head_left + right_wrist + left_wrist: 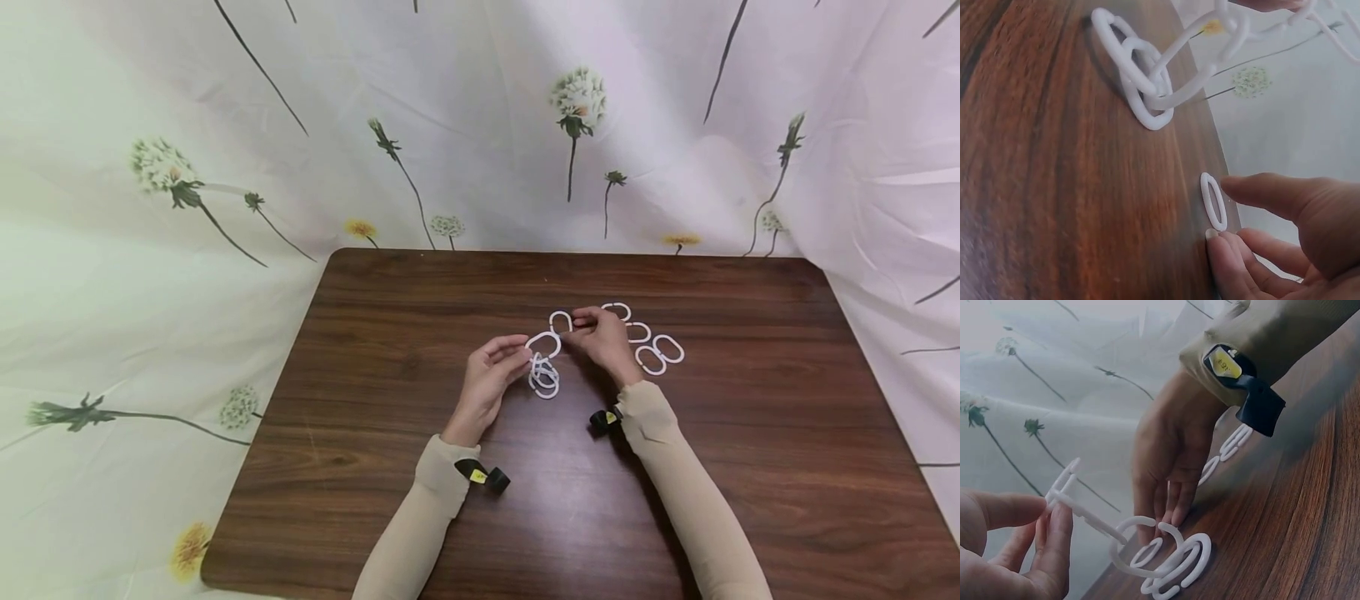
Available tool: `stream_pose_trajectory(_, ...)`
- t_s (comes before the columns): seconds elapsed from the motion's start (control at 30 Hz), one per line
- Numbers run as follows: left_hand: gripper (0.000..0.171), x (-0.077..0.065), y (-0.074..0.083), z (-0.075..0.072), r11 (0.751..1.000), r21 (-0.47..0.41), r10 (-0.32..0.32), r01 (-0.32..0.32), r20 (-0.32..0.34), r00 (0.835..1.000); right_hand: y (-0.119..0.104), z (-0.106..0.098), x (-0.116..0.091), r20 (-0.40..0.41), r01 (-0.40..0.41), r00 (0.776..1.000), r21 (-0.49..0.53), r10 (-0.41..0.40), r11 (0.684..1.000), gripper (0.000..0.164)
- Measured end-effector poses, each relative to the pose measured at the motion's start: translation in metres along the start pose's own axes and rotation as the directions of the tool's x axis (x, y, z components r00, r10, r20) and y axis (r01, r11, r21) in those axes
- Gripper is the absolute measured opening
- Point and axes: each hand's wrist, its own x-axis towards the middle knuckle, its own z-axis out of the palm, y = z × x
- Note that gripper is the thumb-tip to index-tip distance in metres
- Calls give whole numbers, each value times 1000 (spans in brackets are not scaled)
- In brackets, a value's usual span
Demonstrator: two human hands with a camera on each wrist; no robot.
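Several white plastic C-shaped links are joined in a short chain. My left hand pinches one link between thumb and fingers, raised above the table. From it the chain's other links hang down and gather on the tabletop. My right hand is low over the table, just right of a single white link lying there. Its thumb and fingertips stand spread around that link; whether they touch it is hard to tell.
Several loose white links lie on the brown wooden table right of and beyond my right hand. A white curtain with dandelion print hangs along the table's back and sides. Each wrist wears a small black camera.
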Motion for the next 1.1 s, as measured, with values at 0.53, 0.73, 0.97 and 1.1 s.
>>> stream_pose_trajectory(0.53, 28, -3, -2, -4, 1000, 0, -2, 2, -8, 1000, -4, 4, 14, 63, 84, 996, -255, -70, 963, 54)
stream_pose_trajectory(0.73, 27, -3, -4, -6, 1000, -12, -9, 9, -14, 1000, -2, 5, 15, 75, 128, 991, -294, -111, 947, 56)
stream_pose_trajectory(0.97, 28, -4, -4, -7, 1000, -8, -14, 14, -20, 1000, -3, 4, 15, 69, 113, 993, -275, -97, 955, 53)
stream_pose_trajectory(1.1, 27, -6, -4, -8, 1000, -6, -21, 21, -18, 1000, -2, 4, 16, 62, 106, 994, -268, -93, 958, 53)
